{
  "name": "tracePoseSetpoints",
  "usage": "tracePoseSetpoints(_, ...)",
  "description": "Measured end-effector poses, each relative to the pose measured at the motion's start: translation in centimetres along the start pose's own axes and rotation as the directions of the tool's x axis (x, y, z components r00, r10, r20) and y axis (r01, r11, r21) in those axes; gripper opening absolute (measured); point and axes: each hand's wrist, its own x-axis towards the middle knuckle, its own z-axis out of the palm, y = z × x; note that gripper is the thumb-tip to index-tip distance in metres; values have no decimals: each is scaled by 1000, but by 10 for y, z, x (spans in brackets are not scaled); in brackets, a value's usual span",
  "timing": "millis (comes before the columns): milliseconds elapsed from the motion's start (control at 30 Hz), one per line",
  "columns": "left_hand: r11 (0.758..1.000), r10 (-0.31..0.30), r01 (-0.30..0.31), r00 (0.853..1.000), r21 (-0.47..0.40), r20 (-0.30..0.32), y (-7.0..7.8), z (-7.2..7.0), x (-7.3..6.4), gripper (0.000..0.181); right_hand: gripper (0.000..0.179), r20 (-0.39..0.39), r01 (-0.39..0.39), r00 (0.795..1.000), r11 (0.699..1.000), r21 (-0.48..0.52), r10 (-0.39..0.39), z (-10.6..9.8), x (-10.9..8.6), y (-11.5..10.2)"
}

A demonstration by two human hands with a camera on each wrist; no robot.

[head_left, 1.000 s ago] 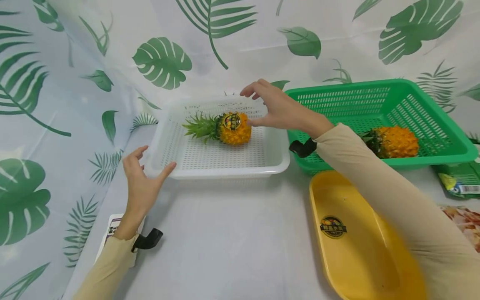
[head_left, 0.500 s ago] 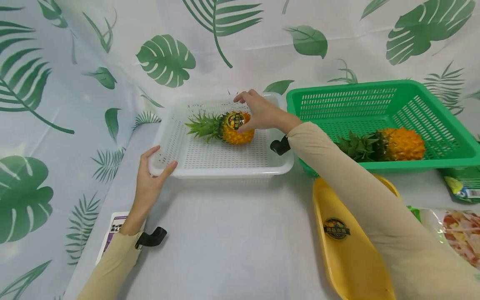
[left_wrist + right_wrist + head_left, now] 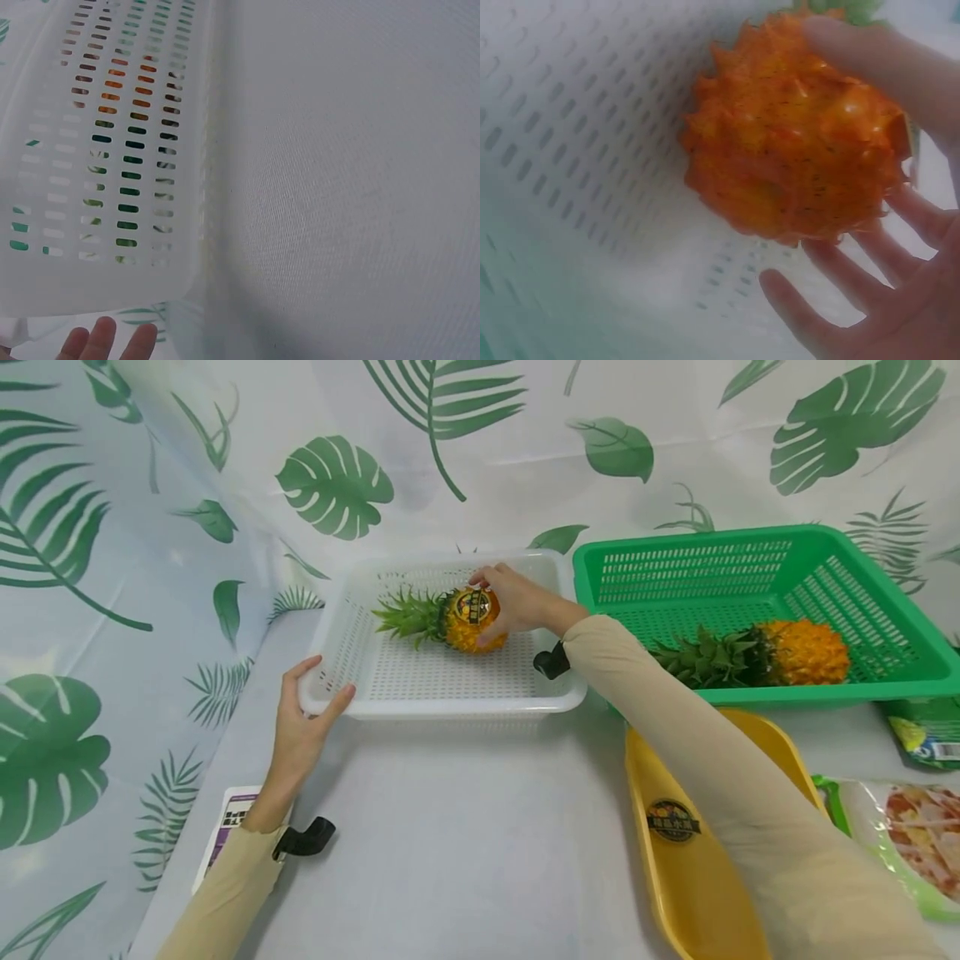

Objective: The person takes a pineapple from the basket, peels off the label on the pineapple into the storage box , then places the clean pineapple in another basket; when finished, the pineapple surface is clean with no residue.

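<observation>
A small orange pineapple (image 3: pixel 461 639) with a green crown and a black round sticker lies in the white perforated basket (image 3: pixel 450 704). My right hand (image 3: pixel 517 600) holds the body end of the fruit, thumb on the near side and fingers over the far side. Close up in the right wrist view, the thumb lies across the pineapple (image 3: pixel 795 142) and the spread fingers (image 3: pixel 847 274) curve around its other side. At the basket's front left corner is my left hand (image 3: pixel 300 727), thumb by the front rim and fingers by the left end, fingers mostly straight.
To the right, a green basket (image 3: pixel 825 692) holds another pineapple (image 3: pixel 802 652). A yellow tub (image 3: pixel 720 877) with a sticker stands in front, partly under the right sleeve. Packets (image 3: pixel 900 835) lie at the right edge, and a printed card (image 3: pixel 225 827) lies by the left forearm.
My right hand has come left and down onto the pineapple. The left hand has moved slightly right to the white basket's corner. The pineapple stays in place.
</observation>
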Motion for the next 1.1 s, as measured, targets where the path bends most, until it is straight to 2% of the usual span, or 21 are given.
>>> tracePoseSetpoints(333,1000,14,-14,1000,0,18,-2,1,1,71,95,7,1,1000,1000,27,-1,7,6,5)
tracePoseSetpoints(567,1000,12,-12,1000,-14,-1,-1,1,0,70,92,12,-16,1000,1000,7,16,9,10,1)
tracePoseSetpoints(833,1000,17,-17,1000,-26,-5,-2,1,1,69,93,58,-42,997,999,1,42,12,12,-3)
tracePoseSetpoints(1100,1000,8,-8,1000,-19,-14,-3,1,1,69,93,55,-21,998,999,-39,23,14,16,-2)
